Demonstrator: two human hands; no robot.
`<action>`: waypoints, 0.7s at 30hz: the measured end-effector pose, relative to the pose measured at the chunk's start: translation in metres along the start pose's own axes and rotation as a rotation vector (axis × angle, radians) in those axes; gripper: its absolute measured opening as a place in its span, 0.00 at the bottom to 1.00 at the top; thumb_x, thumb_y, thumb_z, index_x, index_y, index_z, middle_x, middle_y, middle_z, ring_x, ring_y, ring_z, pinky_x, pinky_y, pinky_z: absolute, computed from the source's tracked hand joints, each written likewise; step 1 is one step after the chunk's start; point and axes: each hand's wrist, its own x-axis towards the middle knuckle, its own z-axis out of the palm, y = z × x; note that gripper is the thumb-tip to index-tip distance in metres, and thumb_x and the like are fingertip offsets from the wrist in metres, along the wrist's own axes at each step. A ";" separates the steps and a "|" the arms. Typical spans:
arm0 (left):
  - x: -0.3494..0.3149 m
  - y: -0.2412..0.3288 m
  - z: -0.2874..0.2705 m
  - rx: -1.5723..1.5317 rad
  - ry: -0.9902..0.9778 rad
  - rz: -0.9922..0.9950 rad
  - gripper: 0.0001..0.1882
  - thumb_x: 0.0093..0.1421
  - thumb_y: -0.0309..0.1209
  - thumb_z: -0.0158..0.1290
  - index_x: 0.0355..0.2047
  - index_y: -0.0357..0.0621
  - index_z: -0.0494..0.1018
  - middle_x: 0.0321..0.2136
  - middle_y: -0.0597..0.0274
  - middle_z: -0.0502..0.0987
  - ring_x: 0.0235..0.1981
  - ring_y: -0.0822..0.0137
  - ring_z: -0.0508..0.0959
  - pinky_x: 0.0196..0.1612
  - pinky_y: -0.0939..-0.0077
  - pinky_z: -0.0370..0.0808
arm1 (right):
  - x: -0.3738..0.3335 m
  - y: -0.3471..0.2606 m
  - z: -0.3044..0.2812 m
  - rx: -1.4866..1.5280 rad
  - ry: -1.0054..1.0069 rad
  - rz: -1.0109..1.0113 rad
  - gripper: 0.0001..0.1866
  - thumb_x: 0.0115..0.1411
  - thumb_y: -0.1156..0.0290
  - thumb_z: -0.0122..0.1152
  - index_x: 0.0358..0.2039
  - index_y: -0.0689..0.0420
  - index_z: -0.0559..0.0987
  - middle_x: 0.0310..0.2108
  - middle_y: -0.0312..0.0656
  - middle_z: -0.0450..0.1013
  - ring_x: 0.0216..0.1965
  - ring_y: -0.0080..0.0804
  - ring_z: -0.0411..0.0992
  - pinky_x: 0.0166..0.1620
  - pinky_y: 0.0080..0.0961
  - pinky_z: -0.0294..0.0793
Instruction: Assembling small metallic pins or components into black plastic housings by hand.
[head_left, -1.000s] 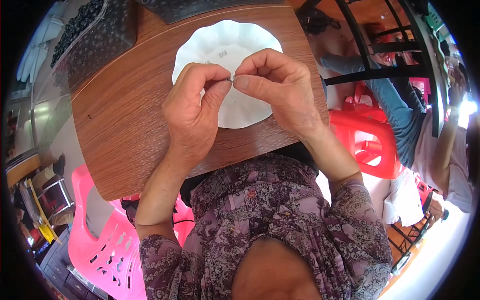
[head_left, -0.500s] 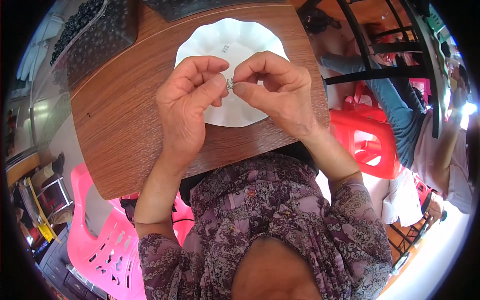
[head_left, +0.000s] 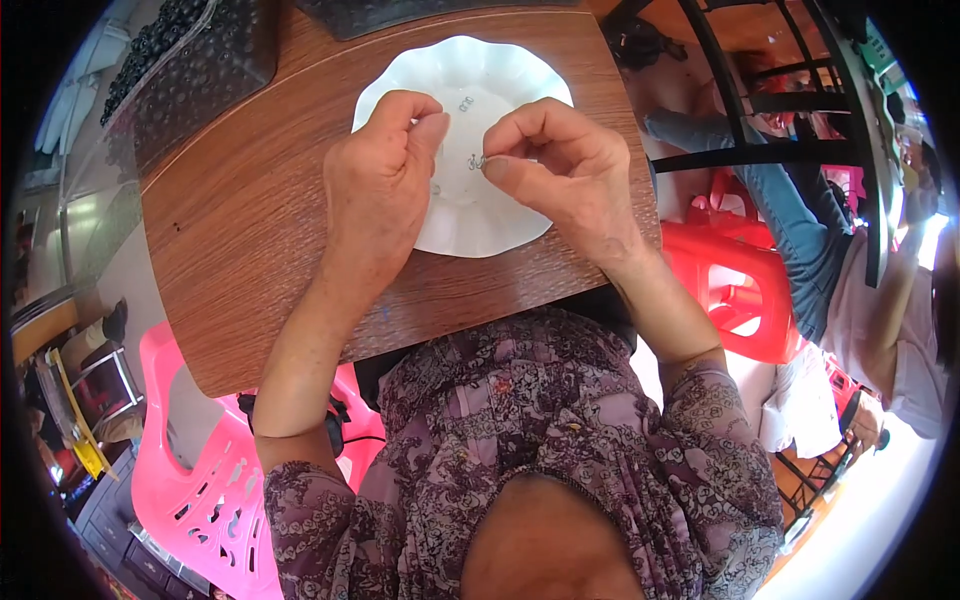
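A white plate with a scalloped edge lies on the wood-grain table, under both hands. My right hand pinches a small bent metal wire piece between thumb and forefinger, above the plate's middle. To its left, over the plate's left part, is my left hand. Its thumb and forefinger are pressed together, and whatever they may hold is too small to make out. Another small metal wire piece rests on the far part of the plate. A tiny pale bit shows beside my left hand.
A clear plastic tub of dark round beads stands at the table's far left, and another dark container at the far edge. A pink plastic chair is at the left, a red stool at the right. Another person's jeans-clad leg shows there.
My hands have come apart, the left moving left. The wire piece that was between both hands is now in the right hand's pinch alone.
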 end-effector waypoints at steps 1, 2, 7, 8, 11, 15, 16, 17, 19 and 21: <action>0.000 0.001 -0.001 -0.001 -0.003 0.003 0.06 0.58 0.26 0.49 0.34 0.37 0.71 0.20 0.64 0.73 0.22 0.77 0.72 0.26 0.81 0.69 | 0.000 0.000 -0.001 0.040 0.007 0.036 0.06 0.49 0.79 0.60 0.29 0.61 0.74 0.26 0.32 0.71 0.27 0.15 0.67 0.31 0.13 0.66; -0.001 0.003 -0.003 -0.105 -0.018 -0.027 0.06 0.58 0.26 0.50 0.34 0.37 0.72 0.21 0.65 0.73 0.24 0.78 0.72 0.27 0.82 0.69 | 0.001 0.000 -0.001 0.081 0.014 0.072 0.06 0.50 0.79 0.60 0.30 0.62 0.75 0.26 0.32 0.71 0.28 0.15 0.67 0.31 0.13 0.67; -0.009 0.008 -0.001 -0.578 -0.147 -0.051 0.07 0.57 0.25 0.52 0.36 0.35 0.73 0.25 0.69 0.74 0.28 0.79 0.72 0.31 0.85 0.69 | 0.004 0.000 -0.004 0.274 0.026 0.162 0.06 0.51 0.79 0.60 0.30 0.62 0.75 0.28 0.33 0.72 0.29 0.16 0.68 0.33 0.13 0.68; -0.011 0.010 -0.002 -0.617 -0.166 -0.107 0.07 0.57 0.25 0.52 0.35 0.34 0.73 0.27 0.69 0.74 0.29 0.80 0.71 0.32 0.86 0.69 | 0.004 0.000 -0.005 0.302 0.018 0.175 0.06 0.51 0.80 0.60 0.31 0.62 0.75 0.28 0.34 0.72 0.30 0.16 0.69 0.33 0.13 0.68; -0.013 0.009 -0.003 -0.650 -0.175 -0.171 0.07 0.56 0.24 0.53 0.35 0.34 0.73 0.28 0.69 0.74 0.30 0.80 0.70 0.33 0.87 0.68 | 0.004 0.001 -0.003 0.318 0.010 0.187 0.06 0.51 0.80 0.59 0.31 0.62 0.75 0.28 0.34 0.72 0.30 0.16 0.69 0.33 0.13 0.68; -0.017 0.007 -0.002 -0.653 -0.138 -0.199 0.06 0.57 0.26 0.53 0.33 0.34 0.73 0.26 0.70 0.73 0.28 0.81 0.68 0.32 0.87 0.67 | 0.003 -0.001 0.002 0.266 0.024 0.155 0.06 0.51 0.81 0.59 0.31 0.62 0.75 0.28 0.33 0.72 0.29 0.16 0.68 0.33 0.13 0.68; -0.017 0.007 -0.001 -0.654 -0.138 -0.199 0.06 0.57 0.26 0.53 0.33 0.34 0.73 0.26 0.70 0.73 0.28 0.81 0.68 0.32 0.87 0.67 | 0.002 0.000 0.003 0.227 0.026 0.125 0.06 0.51 0.81 0.59 0.31 0.62 0.75 0.28 0.32 0.72 0.29 0.15 0.68 0.33 0.12 0.68; -0.017 0.008 -0.001 -0.614 -0.130 -0.181 0.06 0.57 0.27 0.53 0.32 0.35 0.72 0.25 0.70 0.72 0.27 0.81 0.68 0.31 0.87 0.66 | 0.002 0.000 0.003 0.188 0.027 0.094 0.06 0.50 0.80 0.59 0.31 0.62 0.75 0.27 0.32 0.72 0.29 0.14 0.68 0.33 0.12 0.67; -0.017 0.010 -0.002 -0.574 -0.121 -0.163 0.07 0.57 0.28 0.52 0.31 0.36 0.72 0.24 0.71 0.71 0.26 0.81 0.67 0.30 0.87 0.66 | 0.001 0.000 0.004 0.121 0.029 0.034 0.06 0.50 0.80 0.60 0.30 0.61 0.75 0.27 0.31 0.72 0.28 0.14 0.67 0.32 0.12 0.67; -0.017 0.013 -0.004 -0.541 -0.134 -0.209 0.09 0.58 0.31 0.51 0.29 0.37 0.72 0.21 0.71 0.70 0.24 0.81 0.66 0.27 0.87 0.64 | 0.000 0.000 0.004 0.054 0.030 -0.027 0.06 0.50 0.80 0.60 0.30 0.61 0.75 0.27 0.31 0.71 0.28 0.13 0.67 0.31 0.12 0.66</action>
